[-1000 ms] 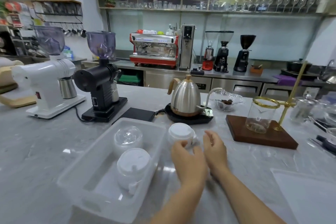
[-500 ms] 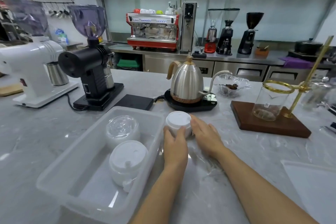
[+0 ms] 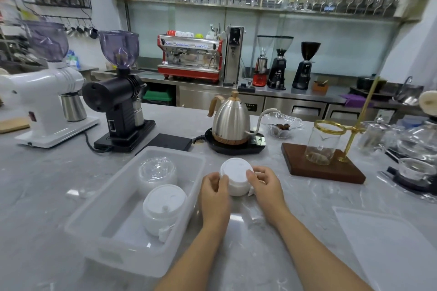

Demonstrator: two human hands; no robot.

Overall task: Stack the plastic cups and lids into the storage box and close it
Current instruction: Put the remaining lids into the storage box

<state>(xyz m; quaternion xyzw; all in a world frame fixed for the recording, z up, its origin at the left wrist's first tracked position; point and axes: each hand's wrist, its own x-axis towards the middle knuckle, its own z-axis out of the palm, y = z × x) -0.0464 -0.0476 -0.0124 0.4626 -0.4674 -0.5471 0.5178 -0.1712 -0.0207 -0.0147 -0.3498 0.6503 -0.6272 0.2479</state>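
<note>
A stack of white lids (image 3: 236, 176) stands on the marble counter just right of the clear storage box (image 3: 94, 217). My left hand (image 3: 214, 192) grips its left side and my right hand (image 3: 266, 185) grips its right side, thumbs curled over the rim. Inside the box, a stack of clear domed lids (image 3: 157, 171) sits at the far end and a white lidded stack (image 3: 163, 208) sits nearer me. The box's flat translucent lid (image 3: 387, 245) lies on the counter at the lower right.
Behind my hands stand a steel kettle (image 3: 230, 120) on its black base, a black scale (image 3: 171, 140) and a wooden drip stand with a glass beaker (image 3: 321, 146). A black grinder (image 3: 118, 101) and white grinder (image 3: 45, 101) occupy the left; glassware crowds the right edge.
Both hands have closed round the white lid stack from either side; a second ago they were just short of it. The camera view has shifted slightly.
</note>
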